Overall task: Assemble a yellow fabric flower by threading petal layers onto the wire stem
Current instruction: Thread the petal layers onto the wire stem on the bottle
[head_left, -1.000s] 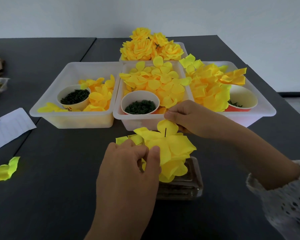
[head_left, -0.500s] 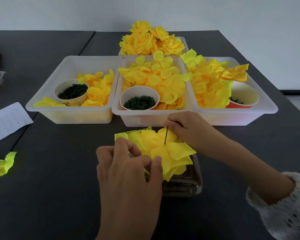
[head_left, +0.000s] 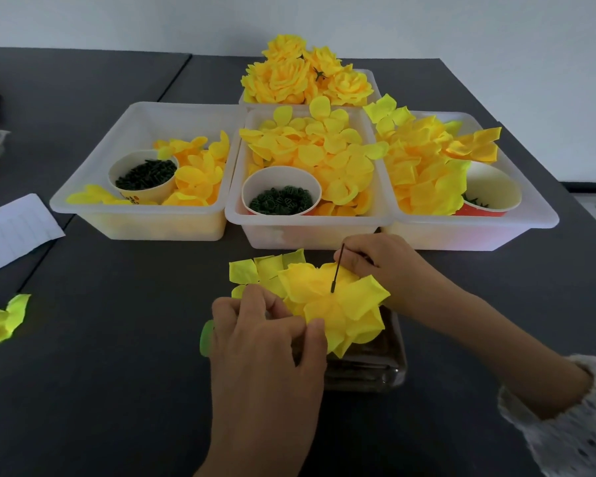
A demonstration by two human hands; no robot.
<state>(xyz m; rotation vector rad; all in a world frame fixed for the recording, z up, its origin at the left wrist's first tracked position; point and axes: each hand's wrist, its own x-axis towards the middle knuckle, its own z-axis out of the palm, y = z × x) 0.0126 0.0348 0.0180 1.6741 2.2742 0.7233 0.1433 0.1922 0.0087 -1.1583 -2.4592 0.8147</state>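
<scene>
The soft, light yellow fabric petal layers (head_left: pixel 327 297) likely crumple; the left hand (head_left: pixel 265 352) pinches their near edge; the right hand (head_left: pixel 382 266) fingers clamp the thin stiff black wire stem (head_left: pixel 338 270) above them.

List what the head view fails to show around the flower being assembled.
- Lower wire stem: hidden beneath the petal layers.
- Left hand fingertips: buried in petals, grip unclear.
- Clear container: contents blurred, mostly covered by petals.
- Green object: mostly behind the left hand.
- Right hand: fingertips curl out of sight near the stem.
</scene>
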